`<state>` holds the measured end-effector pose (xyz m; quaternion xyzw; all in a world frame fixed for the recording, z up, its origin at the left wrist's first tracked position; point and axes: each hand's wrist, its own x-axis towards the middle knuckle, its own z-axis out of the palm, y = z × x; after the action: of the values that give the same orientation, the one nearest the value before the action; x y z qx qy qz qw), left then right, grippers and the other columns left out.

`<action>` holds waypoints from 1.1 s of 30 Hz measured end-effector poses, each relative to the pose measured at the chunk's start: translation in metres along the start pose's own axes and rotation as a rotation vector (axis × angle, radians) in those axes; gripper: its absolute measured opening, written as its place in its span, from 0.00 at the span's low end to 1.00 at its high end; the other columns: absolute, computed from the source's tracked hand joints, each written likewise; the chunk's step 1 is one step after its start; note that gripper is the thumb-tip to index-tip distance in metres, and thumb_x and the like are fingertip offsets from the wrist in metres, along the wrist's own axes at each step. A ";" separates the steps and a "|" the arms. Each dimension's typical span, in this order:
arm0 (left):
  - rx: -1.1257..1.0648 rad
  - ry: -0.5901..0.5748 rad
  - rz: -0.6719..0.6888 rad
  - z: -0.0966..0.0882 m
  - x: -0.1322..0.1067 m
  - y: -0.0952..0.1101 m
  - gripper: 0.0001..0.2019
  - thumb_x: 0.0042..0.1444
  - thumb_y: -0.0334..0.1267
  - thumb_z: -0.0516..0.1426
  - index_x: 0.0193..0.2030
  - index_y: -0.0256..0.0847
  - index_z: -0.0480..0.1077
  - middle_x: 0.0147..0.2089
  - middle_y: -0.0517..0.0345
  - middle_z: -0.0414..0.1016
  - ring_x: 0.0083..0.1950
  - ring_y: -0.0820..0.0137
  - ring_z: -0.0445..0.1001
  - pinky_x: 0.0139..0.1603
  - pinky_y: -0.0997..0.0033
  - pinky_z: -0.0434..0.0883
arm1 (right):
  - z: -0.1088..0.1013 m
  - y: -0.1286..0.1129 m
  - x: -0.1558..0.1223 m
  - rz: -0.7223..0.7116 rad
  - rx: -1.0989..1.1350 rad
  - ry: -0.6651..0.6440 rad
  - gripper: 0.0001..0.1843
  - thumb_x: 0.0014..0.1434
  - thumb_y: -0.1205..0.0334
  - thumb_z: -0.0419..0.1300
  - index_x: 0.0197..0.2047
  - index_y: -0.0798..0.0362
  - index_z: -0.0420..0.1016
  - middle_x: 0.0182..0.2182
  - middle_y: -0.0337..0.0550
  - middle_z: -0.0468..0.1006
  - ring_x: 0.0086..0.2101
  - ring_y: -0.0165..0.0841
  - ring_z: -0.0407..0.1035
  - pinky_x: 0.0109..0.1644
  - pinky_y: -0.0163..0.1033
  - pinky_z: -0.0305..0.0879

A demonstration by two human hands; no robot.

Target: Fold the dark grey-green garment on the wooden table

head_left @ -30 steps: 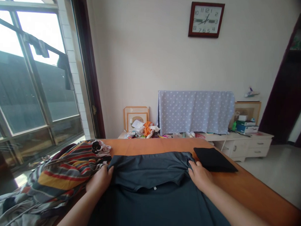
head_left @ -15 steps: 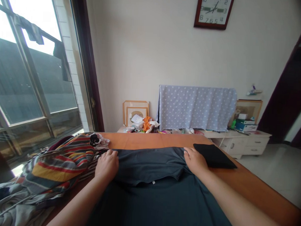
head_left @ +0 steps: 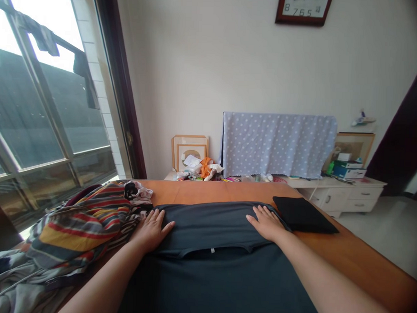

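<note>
A dark grey-blue garment, seemingly a shirt (head_left: 211, 284), is spread over the wooden table, its far part folded back as a band. A small white tag shows at the neckline in the middle. My left hand (head_left: 153, 230) lies flat on the left end of the folded band, fingers spread. On the band's right end my right hand (head_left: 265, 222) rests palm down, fingers also apart. Just beyond my right hand sits a folded black cloth (head_left: 307, 214). The shirt's near edge is out of view.
A heap of clothes (head_left: 79, 229), striped and grey, covers the table's left side. The orange-brown table (head_left: 358, 266) extends to the right. Behind it stand a low white cabinet (head_left: 359, 196), a dotted cloth (head_left: 277, 145) and picture frames (head_left: 190, 149). A window (head_left: 42, 100) is at left.
Both hands have gone from curled at the shirt's far edge to flat with fingers spread. The folded band looks smoother and straighter. The camera view has tilted down slightly.
</note>
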<state>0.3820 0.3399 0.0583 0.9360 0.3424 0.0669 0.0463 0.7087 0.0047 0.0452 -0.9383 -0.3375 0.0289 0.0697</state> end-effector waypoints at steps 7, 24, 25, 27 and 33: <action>-0.014 0.009 0.011 -0.016 -0.043 0.040 0.41 0.61 0.66 0.40 0.74 0.42 0.50 0.77 0.46 0.41 0.77 0.51 0.36 0.73 0.42 0.37 | -0.014 -0.024 -0.033 -0.037 0.013 0.035 0.44 0.64 0.32 0.38 0.74 0.51 0.49 0.73 0.52 0.47 0.71 0.50 0.38 0.70 0.60 0.37; -0.142 -0.148 0.032 -0.035 -0.156 0.067 0.45 0.59 0.70 0.36 0.74 0.43 0.50 0.77 0.48 0.40 0.77 0.52 0.36 0.73 0.43 0.40 | -0.004 -0.020 -0.149 -0.185 0.045 0.040 0.41 0.62 0.30 0.42 0.71 0.41 0.57 0.71 0.46 0.53 0.70 0.50 0.43 0.70 0.63 0.43; -0.145 -0.155 0.025 -0.038 -0.165 0.064 0.45 0.59 0.70 0.37 0.74 0.42 0.51 0.77 0.47 0.40 0.77 0.52 0.36 0.74 0.44 0.40 | -0.001 -0.017 -0.160 -0.200 0.048 0.048 0.41 0.62 0.30 0.43 0.71 0.41 0.57 0.71 0.46 0.54 0.70 0.50 0.43 0.70 0.63 0.44; -0.150 -0.166 0.023 -0.044 -0.182 0.059 0.44 0.60 0.69 0.38 0.74 0.42 0.51 0.77 0.47 0.41 0.77 0.53 0.36 0.74 0.46 0.40 | 0.005 -0.014 -0.181 -0.229 0.061 0.056 0.40 0.62 0.31 0.43 0.71 0.40 0.57 0.71 0.45 0.54 0.70 0.49 0.43 0.70 0.62 0.44; -0.227 -0.154 0.070 -0.056 -0.220 0.047 0.39 0.61 0.64 0.46 0.71 0.40 0.59 0.76 0.46 0.49 0.77 0.54 0.44 0.74 0.53 0.46 | 0.018 -0.012 -0.226 -0.236 0.080 0.050 0.37 0.64 0.33 0.43 0.70 0.40 0.59 0.71 0.43 0.55 0.70 0.47 0.44 0.71 0.61 0.45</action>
<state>0.2364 0.1640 0.0994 0.9386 0.2952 0.0347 0.1754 0.5247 -0.1280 0.0313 -0.8890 -0.4423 0.0104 0.1182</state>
